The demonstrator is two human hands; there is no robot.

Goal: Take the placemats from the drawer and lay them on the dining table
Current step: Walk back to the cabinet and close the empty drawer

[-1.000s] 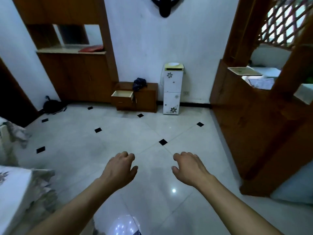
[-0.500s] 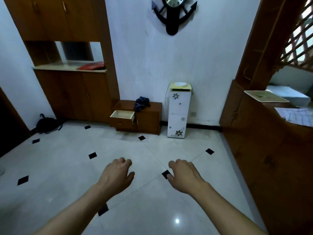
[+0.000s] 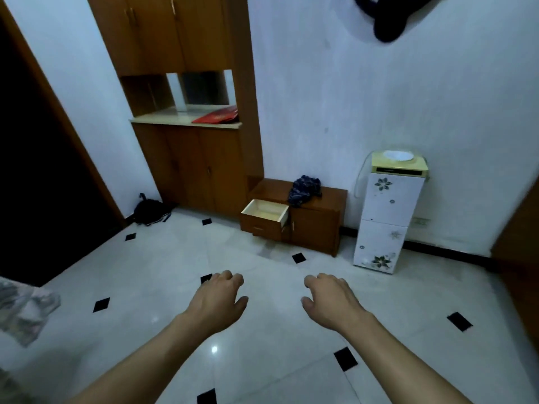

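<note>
Head view shows the person's bare left hand (image 3: 217,301) and bare right hand (image 3: 329,301) held out over the white tiled floor (image 3: 140,281), fingers loosely curled, holding nothing. The pulled-out pale-lined wooden drawer (image 3: 266,215) sits well ahead; placemats inside cannot be made out. Best to walk close and crouch before reaching in.

A glossy tiled floor (image 3: 151,275) carries a low cabinet (image 3: 313,225) and water dispenser (image 3: 388,217).
</note>
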